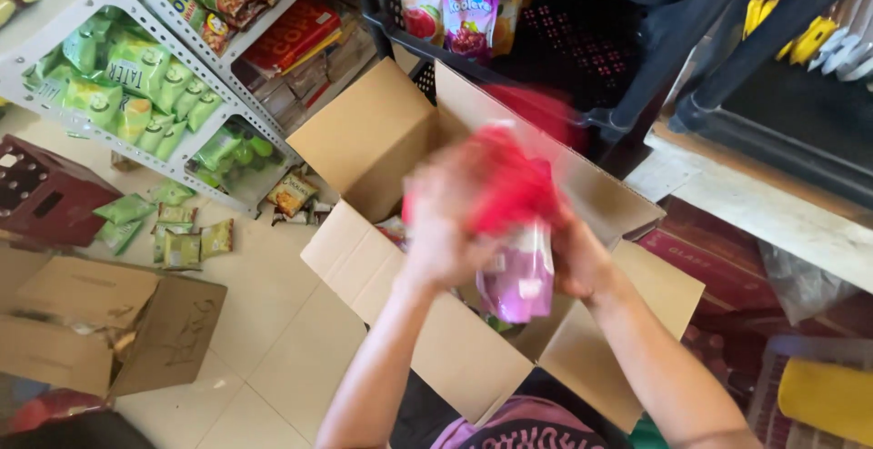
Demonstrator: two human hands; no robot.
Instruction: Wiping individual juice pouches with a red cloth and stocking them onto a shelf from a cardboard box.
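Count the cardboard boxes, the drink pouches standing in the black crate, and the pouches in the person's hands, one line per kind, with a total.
Open cardboard boxes: 2, one under the hands and one at the left on the floor
Drink pouches standing in the black crate: 3
Pouches held by the left hand and right hand: at least 2, one red and one pink; motion blur hides any more
Total: 7

A pale tiled floor (273, 322) runs under a grey metal shelving rack (191, 58) stocked with green snack packets (127, 85); a few more lie loose on the tiles. A dark red crate (41, 190) stands at the left, near an opened cardboard box (109, 322). A black plastic basket rack (582, 40) holds juice pouches (468, 3) beside a wooden ledge (773, 208). Even daylight.
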